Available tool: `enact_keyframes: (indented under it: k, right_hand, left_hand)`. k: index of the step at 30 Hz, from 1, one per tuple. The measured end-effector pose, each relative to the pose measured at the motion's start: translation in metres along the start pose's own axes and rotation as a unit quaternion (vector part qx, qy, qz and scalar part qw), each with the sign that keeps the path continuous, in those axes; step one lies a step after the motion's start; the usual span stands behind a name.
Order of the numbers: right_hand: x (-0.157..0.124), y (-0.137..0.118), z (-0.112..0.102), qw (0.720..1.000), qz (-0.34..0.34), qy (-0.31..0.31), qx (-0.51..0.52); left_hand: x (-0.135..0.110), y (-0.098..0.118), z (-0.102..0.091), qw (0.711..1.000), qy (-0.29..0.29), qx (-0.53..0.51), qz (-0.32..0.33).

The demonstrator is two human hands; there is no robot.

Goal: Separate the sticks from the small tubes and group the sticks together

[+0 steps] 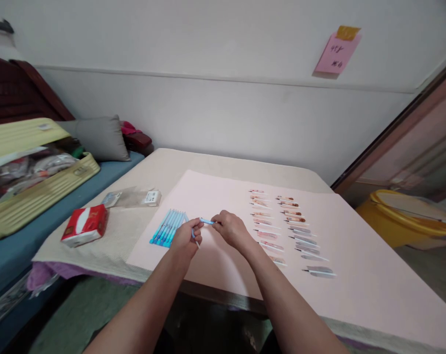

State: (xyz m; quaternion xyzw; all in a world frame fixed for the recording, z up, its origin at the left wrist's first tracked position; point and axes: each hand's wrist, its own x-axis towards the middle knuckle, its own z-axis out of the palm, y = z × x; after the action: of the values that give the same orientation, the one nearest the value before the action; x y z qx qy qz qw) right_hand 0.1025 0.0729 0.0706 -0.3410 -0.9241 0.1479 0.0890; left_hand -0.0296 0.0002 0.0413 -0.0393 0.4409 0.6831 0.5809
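Between my two hands is a light-blue pen piece (207,221), its ends at my fingertips. My left hand (186,237) is closed and pinches its left end. A second blue piece (193,234) and a thin white stick (198,244), perhaps a refill, stick out of the same hand. The fingers of my right hand (228,227) are closed round the right end and partly hide it. Just left of my left hand, a row of blue pens (167,227) lies side by side. To my right are several thin refills with dark tips (269,235) beside patterned and grey pieces (320,271).
A pink sheet (223,189) covers much of the cloth-covered table (134,177). At left lie a red tissue pack (86,225) and a clear plastic wrapper (130,198). A wall (223,118) stands behind; a yellow bin (396,221) is at right.
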Motion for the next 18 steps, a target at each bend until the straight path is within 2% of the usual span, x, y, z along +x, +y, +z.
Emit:
enact_keyframes:
  k: [4, 18]
  right_hand:
    - [0.000, -0.001, -0.001, 1.000, 0.000, -0.010, -0.009]
    - [0.001, -0.002, 0.002, 1.000, -0.002, -0.020, 0.007]
  left_hand:
    - [0.001, -0.001, 0.001, 1.000, 0.028, -0.003, 0.008]
    - [0.010, -0.003, -0.008, 0.998, 0.050, -0.047, -0.010]
